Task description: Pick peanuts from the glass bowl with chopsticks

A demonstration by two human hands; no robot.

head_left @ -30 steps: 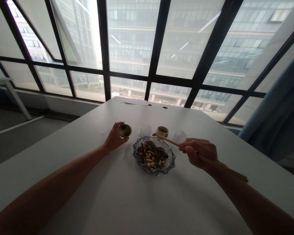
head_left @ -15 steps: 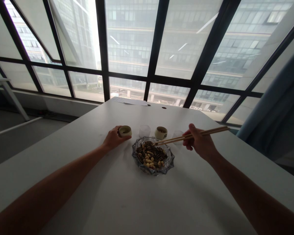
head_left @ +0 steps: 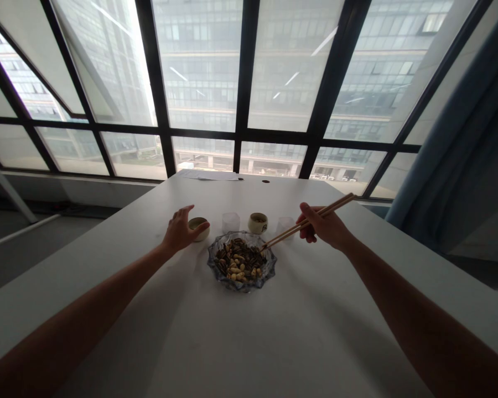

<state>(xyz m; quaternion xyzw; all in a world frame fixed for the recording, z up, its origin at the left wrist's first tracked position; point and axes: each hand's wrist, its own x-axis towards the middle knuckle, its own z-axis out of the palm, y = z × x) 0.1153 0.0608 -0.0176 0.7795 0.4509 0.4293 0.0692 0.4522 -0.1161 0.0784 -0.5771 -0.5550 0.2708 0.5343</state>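
Observation:
Chopsticks [head_left: 288, 236] are held in my right hand [head_left: 321, 225], closed around them, and their tips reach the rear right of a scalloped glass bowl [head_left: 269, 272]. Dark seeds [head_left: 228, 250] and pale peanuts [head_left: 237, 271] fill this bowl. My left hand [head_left: 180, 229] is open, fingers apart, at the left side of a small cream cup [head_left: 200, 234]. Its thumb lies across the cup's front; whether it touches is hard to tell. A second cream cup [head_left: 257, 224] with a dark mark stands behind the bowl and has something inside.
Two clear plastic cups, one left [head_left: 231, 222] and one right [head_left: 285, 228], stand in the row behind the bowl. White paper [head_left: 209, 175] lies at the far end of the white table [head_left: 240, 342]. Beyond are windows, with a blue curtain [head_left: 444, 149] at the right.
My left hand has loosened from the left cream cup, its fingers lifting and spreading. The chopsticks are tilted more steeply, their tips now farther right in the bowl. The whole view has shifted.

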